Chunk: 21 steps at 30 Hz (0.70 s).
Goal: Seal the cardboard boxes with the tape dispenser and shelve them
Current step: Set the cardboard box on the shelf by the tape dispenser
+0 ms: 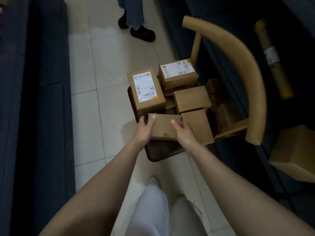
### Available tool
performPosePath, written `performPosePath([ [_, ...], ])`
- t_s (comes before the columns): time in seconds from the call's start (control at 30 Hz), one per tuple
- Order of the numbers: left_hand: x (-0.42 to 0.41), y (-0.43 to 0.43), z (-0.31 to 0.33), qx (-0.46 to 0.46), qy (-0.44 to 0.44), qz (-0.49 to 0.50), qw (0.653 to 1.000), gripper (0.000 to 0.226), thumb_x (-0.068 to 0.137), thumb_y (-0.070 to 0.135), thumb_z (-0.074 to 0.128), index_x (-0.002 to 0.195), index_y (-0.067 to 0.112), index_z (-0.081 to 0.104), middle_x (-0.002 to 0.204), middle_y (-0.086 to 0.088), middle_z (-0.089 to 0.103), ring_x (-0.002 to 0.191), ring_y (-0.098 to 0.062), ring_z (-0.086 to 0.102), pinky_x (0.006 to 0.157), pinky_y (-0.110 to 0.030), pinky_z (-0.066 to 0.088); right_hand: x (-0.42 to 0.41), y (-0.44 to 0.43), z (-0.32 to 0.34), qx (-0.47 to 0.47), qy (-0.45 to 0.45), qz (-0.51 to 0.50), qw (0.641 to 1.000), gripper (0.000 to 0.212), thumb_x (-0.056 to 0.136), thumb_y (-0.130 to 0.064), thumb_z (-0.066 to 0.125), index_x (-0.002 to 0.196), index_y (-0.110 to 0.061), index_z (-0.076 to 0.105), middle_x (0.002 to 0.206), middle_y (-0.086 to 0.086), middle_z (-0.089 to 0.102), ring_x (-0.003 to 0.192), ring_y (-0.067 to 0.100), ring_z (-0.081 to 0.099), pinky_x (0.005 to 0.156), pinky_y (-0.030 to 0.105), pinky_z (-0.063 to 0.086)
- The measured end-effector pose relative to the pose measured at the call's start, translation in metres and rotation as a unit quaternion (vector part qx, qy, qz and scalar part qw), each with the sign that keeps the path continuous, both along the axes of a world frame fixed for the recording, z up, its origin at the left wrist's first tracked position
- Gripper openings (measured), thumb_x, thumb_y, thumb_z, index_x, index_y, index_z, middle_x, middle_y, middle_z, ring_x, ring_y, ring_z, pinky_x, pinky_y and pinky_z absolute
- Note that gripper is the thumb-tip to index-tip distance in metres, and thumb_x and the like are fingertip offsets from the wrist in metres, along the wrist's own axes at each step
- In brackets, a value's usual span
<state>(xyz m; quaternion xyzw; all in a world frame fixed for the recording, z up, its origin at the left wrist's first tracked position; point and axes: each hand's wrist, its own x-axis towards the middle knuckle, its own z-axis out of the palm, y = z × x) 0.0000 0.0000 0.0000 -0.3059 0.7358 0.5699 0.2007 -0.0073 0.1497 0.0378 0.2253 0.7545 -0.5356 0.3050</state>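
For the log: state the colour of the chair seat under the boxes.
The chair seat is dark brown; head view.

Floor [85,108] is pale square tile with grey grout lines, a narrow aisle between dark navy units: left unit [34,99] has flat panel fronts, right unit [221,23] is mostly in shadow. Wooden chair [247,68] with a curved backrest stands at the right side of the aisle, dark brown seat pad [163,150] on it, and a brown tube [281,77] with a white label shows in the dark beyond it. Light is dim and flat; another person's black shoes [142,34] and jeans hem [134,11] are at the far end of the aisle.
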Motion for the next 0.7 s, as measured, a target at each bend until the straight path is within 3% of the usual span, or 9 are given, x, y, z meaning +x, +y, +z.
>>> performPosePath([
  [0.07,-0.002,0.000,-0.006,0.023,-0.031,-0.006,0.999,0.084,0.085,0.073,0.039,0.147,0.017,0.030,0.139,-0.002,0.048,0.124,-0.021,0.048,0.100,-0.033,0.041,-0.002,-0.004,-0.008,0.004,0.005,-0.002,1.000,0.057,0.095,-0.048,0.046,0.141,-0.015,0.041,0.132,0.006,0.053,0.122,0.025,0.050,0.104,0.041,0.041],
  [0.2,0.002,0.001,-0.007,0.047,-0.032,-0.007,0.998,0.066,0.091,0.065,0.037,0.134,0.016,0.047,0.117,-0.001,0.059,0.096,-0.009,0.056,0.075,-0.023,0.041,-0.002,-0.009,-0.014,0.011,-0.007,-0.016,1.000,0.057,0.094,-0.050,0.047,0.138,-0.014,0.044,0.131,0.007,0.055,0.119,0.026,0.052,0.104,0.045,0.042],
  [0.43,0.016,-0.006,0.048,0.061,0.010,0.018,0.998,0.064,0.091,0.063,0.038,0.137,0.019,0.045,0.124,0.001,0.058,0.112,-0.015,0.055,0.086,-0.025,0.044,-0.004,-0.016,0.040,0.013,0.026,0.007,1.000,0.057,0.098,-0.045,0.044,0.143,-0.011,0.039,0.140,0.006,0.047,0.129,0.024,0.043,0.096,0.030,0.034],
  [0.5,0.019,-0.009,0.078,0.055,0.033,0.035,0.997,0.060,0.094,0.059,0.039,0.137,0.018,0.046,0.126,0.000,0.059,0.109,-0.013,0.057,0.081,-0.020,0.044,-0.004,-0.019,0.070,-0.001,0.041,0.011,0.999,0.056,0.098,-0.043,0.045,0.143,-0.010,0.039,0.139,0.007,0.047,0.125,0.022,0.045,0.091,0.027,0.033],
  [0.6,0.023,-0.015,0.130,0.034,0.073,0.052,0.995,0.050,0.098,0.050,0.038,0.132,0.016,0.051,0.120,0.002,0.062,0.095,0.000,0.058,0.065,-0.006,0.044,-0.002,-0.023,0.120,-0.036,0.071,0.024,0.997,0.049,0.099,-0.039,0.045,0.139,-0.011,0.042,0.120,-0.001,0.051,0.103,0.011,0.045,0.083,0.022,0.035],
  [0.7,0.028,-0.021,0.187,0.008,0.116,0.069,0.991,0.046,0.100,0.046,0.036,0.129,0.015,0.053,0.115,0.003,0.062,0.092,0.002,0.057,0.060,-0.003,0.043,0.000,-0.031,0.168,-0.048,0.105,0.048,0.992,0.043,0.098,-0.042,0.046,0.132,-0.016,0.049,0.120,-0.001,0.057,0.100,0.010,0.050,0.071,0.020,0.040],
])
